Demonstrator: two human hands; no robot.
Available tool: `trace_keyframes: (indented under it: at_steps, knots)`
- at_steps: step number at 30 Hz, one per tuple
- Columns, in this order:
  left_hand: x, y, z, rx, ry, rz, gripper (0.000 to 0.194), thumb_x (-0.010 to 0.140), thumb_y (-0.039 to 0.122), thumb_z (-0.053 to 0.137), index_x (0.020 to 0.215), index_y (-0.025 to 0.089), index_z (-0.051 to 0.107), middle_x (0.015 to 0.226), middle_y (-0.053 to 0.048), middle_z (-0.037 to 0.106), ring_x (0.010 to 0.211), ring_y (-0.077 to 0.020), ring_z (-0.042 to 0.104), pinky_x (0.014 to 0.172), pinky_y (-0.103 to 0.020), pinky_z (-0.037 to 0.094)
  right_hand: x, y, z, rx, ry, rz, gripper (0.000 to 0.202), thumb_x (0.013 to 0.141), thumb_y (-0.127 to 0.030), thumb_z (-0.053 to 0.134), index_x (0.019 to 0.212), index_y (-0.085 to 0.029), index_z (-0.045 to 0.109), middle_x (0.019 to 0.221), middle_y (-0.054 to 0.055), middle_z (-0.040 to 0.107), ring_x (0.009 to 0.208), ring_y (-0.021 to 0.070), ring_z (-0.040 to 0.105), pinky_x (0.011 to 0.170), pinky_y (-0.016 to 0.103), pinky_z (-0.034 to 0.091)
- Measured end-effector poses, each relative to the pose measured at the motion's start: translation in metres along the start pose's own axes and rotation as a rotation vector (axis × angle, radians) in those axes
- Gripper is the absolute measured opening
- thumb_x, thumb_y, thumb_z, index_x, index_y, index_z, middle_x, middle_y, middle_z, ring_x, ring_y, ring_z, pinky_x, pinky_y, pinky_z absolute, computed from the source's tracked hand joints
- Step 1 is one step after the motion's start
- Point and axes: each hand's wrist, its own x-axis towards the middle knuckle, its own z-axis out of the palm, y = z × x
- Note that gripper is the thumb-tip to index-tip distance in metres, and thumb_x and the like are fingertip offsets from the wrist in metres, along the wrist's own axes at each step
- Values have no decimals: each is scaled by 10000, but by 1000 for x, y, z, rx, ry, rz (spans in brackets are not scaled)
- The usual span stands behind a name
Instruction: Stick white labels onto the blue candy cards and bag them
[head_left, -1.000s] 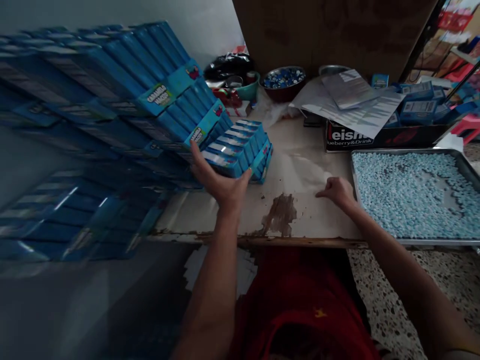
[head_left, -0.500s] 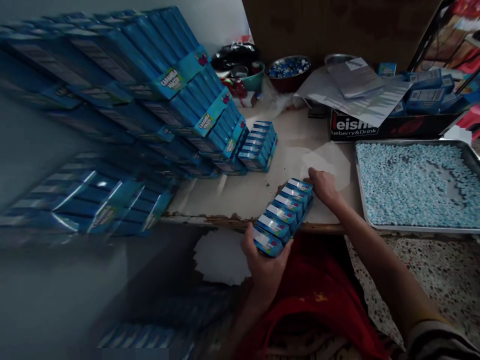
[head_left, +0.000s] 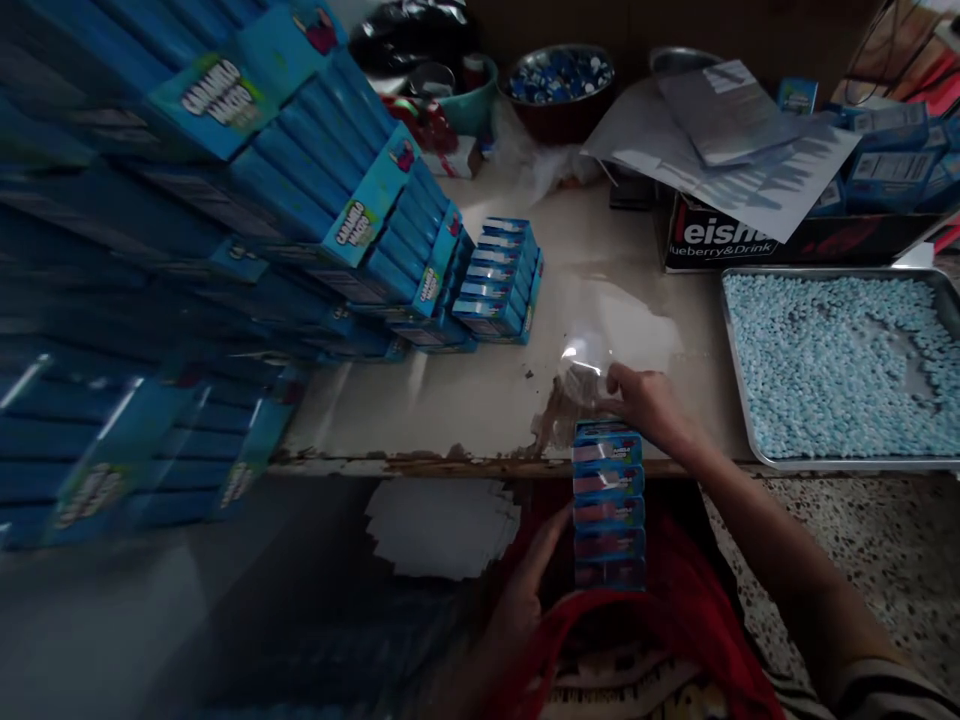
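Note:
My left hand [head_left: 534,572] grips a display box of small blue candy packs [head_left: 609,510] from its left side. The box is held close to my red apron, its far end near the table edge, its row of packs pointing away from me. My right hand [head_left: 651,402] is just beyond the box, thumb and fingers pinched on a shiny clear plastic film [head_left: 586,360]. That film lies over the table, and its full outline is hard to make out. A similar filled display box [head_left: 495,285] stands on the table, ahead and to the left.
Tall stacks of blue display boxes [head_left: 352,215] fill the left. A metal tray [head_left: 739,375] of pale blue candies lies right. Behind are a bowl of wrapped sweets [head_left: 559,85], a black carton [head_left: 720,240] and papers [head_left: 720,150]. The worn table edge [head_left: 420,467] runs in front.
The candy box has swung from slanting to pointing straight away from me and come nearer my body. My right hand now holds up clear film. The view has shifted closer to the table.

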Motion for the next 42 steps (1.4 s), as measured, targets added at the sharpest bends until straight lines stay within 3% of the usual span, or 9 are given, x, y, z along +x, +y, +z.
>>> trace_keyframes:
  at_steps: [3, 6, 10, 13, 17, 23, 32, 36, 42]
  knots:
    - [47, 33, -42, 282, 94, 240, 330, 1019, 319, 631, 1340, 350, 699, 1152, -26, 804, 1022, -204, 766, 889, -303, 601, 7, -8, -13, -194, 36, -94, 178, 1062, -346, 547, 1133, -235, 667, 977, 64, 804, 799, 198, 700, 662, 282, 318]
    - [122, 70, -69, 644, 348, 542, 318, 945, 276, 728, 1262, 289, 737, 1170, -71, 783, 1115, -262, 706, 1015, -411, 536, 19, -21, -24, -337, -14, -229, 215, 1077, -226, 459, 1194, -224, 639, 978, 77, 799, 814, 205, 707, 666, 302, 345]
    - [210, 81, -71, 1026, 259, 578, 194, 966, 247, 636, 1107, 215, 764, 1133, -133, 752, 1096, -317, 643, 945, -472, 489, 32, -30, -24, -401, -96, -325, 287, 1055, -136, 441, 1289, -185, 599, 1015, 109, 792, 835, 217, 719, 658, 318, 366]
    - [232, 59, -59, 1150, 122, 514, 172, 956, 144, 572, 908, 185, 733, 890, -111, 710, 899, -271, 641, 752, -379, 466, 36, -16, -15, -355, -112, -287, 213, 1074, -254, 514, 1242, -184, 622, 1028, 103, 789, 838, 222, 721, 639, 310, 340]
    - [223, 24, -37, 1154, 84, 516, 208, 975, 103, 547, 855, 179, 699, 845, -87, 684, 823, -227, 646, 655, -327, 415, 26, 19, -5, -253, -158, -253, 253, 1089, -401, 550, 1125, -183, 673, 1052, 81, 780, 871, 194, 700, 676, 298, 335]
    - [211, 5, -26, 1039, 111, 491, 236, 1013, 129, 526, 868, 194, 700, 902, -60, 706, 812, -189, 663, 652, -297, 414, -21, 47, 7, -281, -105, -200, 260, 1096, -257, 509, 1000, -173, 736, 1012, 99, 756, 917, 197, 660, 701, 314, 332]
    - [183, 73, -60, 1015, -3, 496, 280, 1046, 260, 517, 862, 228, 724, 870, -48, 698, 696, -189, 633, 519, -311, 316, -42, 12, -38, -7, -77, 56, 180, 965, -249, 660, 851, -210, 793, 824, 30, 790, 696, 154, 663, 632, 296, 332]
    - [145, 99, -50, 903, 246, 407, 161, 1006, 259, 621, 896, 227, 734, 902, -47, 728, 796, -198, 692, 628, -303, 449, -77, -21, -52, -16, 179, 19, 235, 987, -255, 615, 812, -215, 766, 777, 22, 777, 636, 140, 666, 589, 290, 360]
    - [121, 76, -14, 695, 724, 425, 48, 940, 170, 732, 920, 212, 721, 827, -16, 740, 751, -148, 701, 695, -255, 511, -112, -45, -15, -59, 708, -19, 209, 1017, -221, 642, 843, -253, 751, 784, 5, 781, 615, 104, 684, 580, 252, 473]
